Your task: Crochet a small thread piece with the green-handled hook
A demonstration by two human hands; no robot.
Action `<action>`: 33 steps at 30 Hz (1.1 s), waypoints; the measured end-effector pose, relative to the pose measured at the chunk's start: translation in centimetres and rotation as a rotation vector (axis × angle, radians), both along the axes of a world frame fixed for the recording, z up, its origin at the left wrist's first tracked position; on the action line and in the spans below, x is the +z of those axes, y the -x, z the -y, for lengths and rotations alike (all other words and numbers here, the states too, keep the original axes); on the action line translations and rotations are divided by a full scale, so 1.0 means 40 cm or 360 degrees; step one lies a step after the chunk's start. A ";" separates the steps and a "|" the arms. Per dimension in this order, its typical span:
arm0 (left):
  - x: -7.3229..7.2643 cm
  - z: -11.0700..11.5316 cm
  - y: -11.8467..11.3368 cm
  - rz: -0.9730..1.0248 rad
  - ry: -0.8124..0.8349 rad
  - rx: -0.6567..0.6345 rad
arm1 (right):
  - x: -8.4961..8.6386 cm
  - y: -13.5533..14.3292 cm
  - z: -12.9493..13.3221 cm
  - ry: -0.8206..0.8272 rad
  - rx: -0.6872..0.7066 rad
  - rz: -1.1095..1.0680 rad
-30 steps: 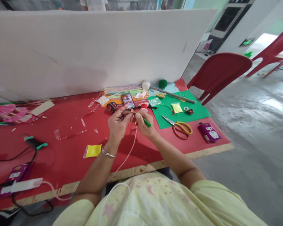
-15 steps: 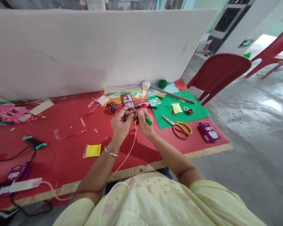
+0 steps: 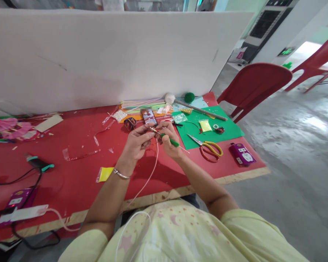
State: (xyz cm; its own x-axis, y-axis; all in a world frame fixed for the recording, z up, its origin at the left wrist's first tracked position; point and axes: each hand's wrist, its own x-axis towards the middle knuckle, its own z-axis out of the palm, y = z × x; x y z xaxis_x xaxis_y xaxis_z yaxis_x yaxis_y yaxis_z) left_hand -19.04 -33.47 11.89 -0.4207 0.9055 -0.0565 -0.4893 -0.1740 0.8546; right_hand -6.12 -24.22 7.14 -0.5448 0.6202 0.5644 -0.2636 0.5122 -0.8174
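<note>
1. Surface: a red-covered table (image 3: 82, 133) is bearing the work; a green sheet (image 3: 231, 129) is lying on it and serving as landmark.
2. Right hand (image 3: 171, 149): grasping a green-handled tool (image 3: 173, 142), which is sitting just left of the green sheet, its shaft slanting toward the other hand.
3. Left hand (image 3: 136, 142): farther left of the sheet, drawing thumb and fingertips together at the tool's tip; whether it is gripping anything there cannot be told.
4. On the sheet: a yellow packet (image 3: 205, 126) is lying flat; open-bladed scissors (image 3: 201, 142) are overlapping its near edge.
5. Left of the sheet: a phone (image 3: 149, 117) is showing a lit screen, and a multicoloured yarn ball (image 3: 130, 123) is resting just beside it.
6. Right of the sheet, toward the wearer: a purple socket box (image 3: 242, 153) is standing near the table's corner.
7. Beyond the sheet: a white panel (image 3: 112, 54) is rising along the table's far side.
8. Room, right of the sheet: a red chair (image 3: 258, 85) is standing on a grey, glossy floor (image 3: 292, 156); farther off, a green sign (image 3: 286, 51) is glowing.
</note>
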 end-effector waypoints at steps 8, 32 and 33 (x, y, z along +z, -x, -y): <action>0.002 0.002 -0.002 -0.0007 -0.0110 0.0044 | 0.014 0.004 0.020 -0.0023 -0.0014 0.0086; 0.038 0.013 0.062 -0.0172 0.0290 -0.0457 | 0.098 -0.110 -0.100 -0.1256 0.0076 0.0284; 0.040 0.012 0.061 -0.0175 0.0306 -0.0469 | 0.104 -0.115 -0.100 -0.1319 0.0066 0.0280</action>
